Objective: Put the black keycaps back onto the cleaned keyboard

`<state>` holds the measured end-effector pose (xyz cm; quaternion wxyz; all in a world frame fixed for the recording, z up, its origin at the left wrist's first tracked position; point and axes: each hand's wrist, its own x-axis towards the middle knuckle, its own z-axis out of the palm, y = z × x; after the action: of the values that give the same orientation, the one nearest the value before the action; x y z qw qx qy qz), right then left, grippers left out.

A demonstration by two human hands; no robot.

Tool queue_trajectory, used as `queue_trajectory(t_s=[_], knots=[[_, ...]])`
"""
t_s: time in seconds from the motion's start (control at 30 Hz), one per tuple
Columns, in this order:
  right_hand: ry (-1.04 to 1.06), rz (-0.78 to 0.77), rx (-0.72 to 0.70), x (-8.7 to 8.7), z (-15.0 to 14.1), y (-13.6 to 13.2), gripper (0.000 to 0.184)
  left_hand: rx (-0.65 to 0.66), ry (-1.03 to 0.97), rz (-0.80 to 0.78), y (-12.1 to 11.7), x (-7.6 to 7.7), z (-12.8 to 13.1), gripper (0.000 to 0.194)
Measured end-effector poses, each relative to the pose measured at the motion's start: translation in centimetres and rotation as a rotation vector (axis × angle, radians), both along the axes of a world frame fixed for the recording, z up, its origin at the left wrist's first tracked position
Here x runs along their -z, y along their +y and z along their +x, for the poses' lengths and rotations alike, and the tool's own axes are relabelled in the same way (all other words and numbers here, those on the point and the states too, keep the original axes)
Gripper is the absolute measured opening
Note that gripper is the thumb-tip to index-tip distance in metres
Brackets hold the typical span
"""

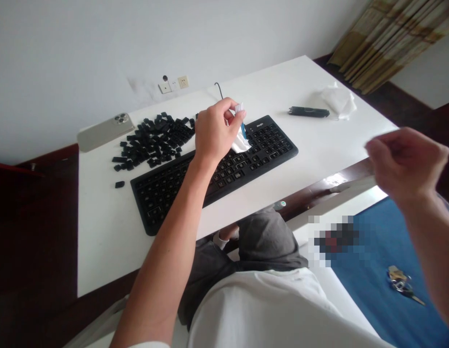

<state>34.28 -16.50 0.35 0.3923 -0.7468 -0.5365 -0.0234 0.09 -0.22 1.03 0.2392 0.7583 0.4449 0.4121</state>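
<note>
I log my left hand [213,130] pinching a blue-handled brush [242,128] and white tissue [240,143] over the black keyboard [181,183]; right hand [407,164] curled, nothing visibly held.

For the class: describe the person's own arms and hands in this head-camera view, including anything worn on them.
The person wears a white short-sleeved T-shirt, and its left sleeve just shows at the bottom edge of the view. Below it the arm is bare. The left hand and the slightly blurred right hand are ungloved, and no watch or bracelet shows on either wrist.
</note>
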Motion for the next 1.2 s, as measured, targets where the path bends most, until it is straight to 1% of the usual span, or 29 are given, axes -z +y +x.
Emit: queue_trajectory(t_s=[0.03,0.1,0.13,0.2,0.23,0.27,0.37,0.43,0.53,0.6,0.67,0.73,0.83,0.9,0.97,1.03,1.07,1.2], knots=[[0.007,-0.025,-0.200,-1.1,-1.7,1.9,0.030,0.008,0.006,0.003,-0.1,-0.1,0.0,0.022],[-0.005,-0.113,-0.587,-3.1,-5.1,6.0,0.042,0.019,0.022,0.012,-0.3,-0.4,0.1,0.021],[-0.040,-0.175,-0.745,-3.9,-6.8,8.0,0.045,0.021,0.031,0.021,-0.4,-0.5,0.0,0.020],[-0.131,-0.365,-0.984,-4.9,-9.8,11.7,0.039,0.018,0.050,0.049,-0.5,-0.8,0.0,0.018],[-0.145,-0.412,-1.071,-5.2,-11.0,13.2,0.036,0.012,0.061,0.066,-0.6,-0.9,-0.1,0.017],[-0.150,-0.431,-1.120,-5.3,-12.0,14.6,0.033,0.003,0.073,0.082,-0.6,-1.0,-0.2,0.017],[-0.174,-0.472,-1.225,-5.1,-13.6,18.1,0.032,-0.015,0.105,0.103,-0.5,-1.4,-0.7,0.020],[-0.165,-0.527,-1.319,-4.7,-13.7,19.8,0.034,-0.023,0.114,0.093,-0.5,-1.7,-1.1,0.023],[-0.051,-0.584,-1.415,-3.8,-13.2,21.5,0.032,-0.065,0.156,0.064,-0.4,-2.3,-1.7,0.033],[0.048,-0.579,-1.419,-3.4,-12.6,21.7,0.034,-0.097,0.235,0.042,-0.4,-2.7,-2.1,0.036],[0.113,-0.573,-1.425,-3.2,-12.1,21.4,0.035,-0.099,0.333,0.001,-0.5,-3.0,-2.4,0.034],[0.129,-0.585,-1.446,-3.3,-11.3,21.0,0.034,-0.039,0.412,-0.061,-0.6,-3.1,-2.4,0.026],[0.121,-0.617,-1.453,-4.0,-9.8,21.1,0.029,0.115,0.483,-0.138,-0.6,-2.7,-2.2,0.014],[0.160,-0.617,-1.424,-4.6,-8.7,21.6,0.027,0.175,0.518,-0.173,-0.7,-2.2,-1.9,0.013],[0.256,-0.579,-1.386,-5.0,-8.0,21.9,0.029,0.196,0.543,-0.199,-0.8,-1.7,-1.5,0.015],[0.327,-0.526,-1.373,-5.0,-8.0,21.9,0.032,0.206,0.550,-0.202,-0.8,-1.4,-1.3,0.016],[0.328,-0.510,-1.387,-4.8,-8.2,21.7,0.032,0.211,0.547,-0.199,-0.8,-1.2,-1.2,0.016],[0.216,-0.487,-1.481,-3.7,-9.9,21.0,0.028,0.227,0.438,-0.209,-0.5,-1.3,-1.7,0.018]])
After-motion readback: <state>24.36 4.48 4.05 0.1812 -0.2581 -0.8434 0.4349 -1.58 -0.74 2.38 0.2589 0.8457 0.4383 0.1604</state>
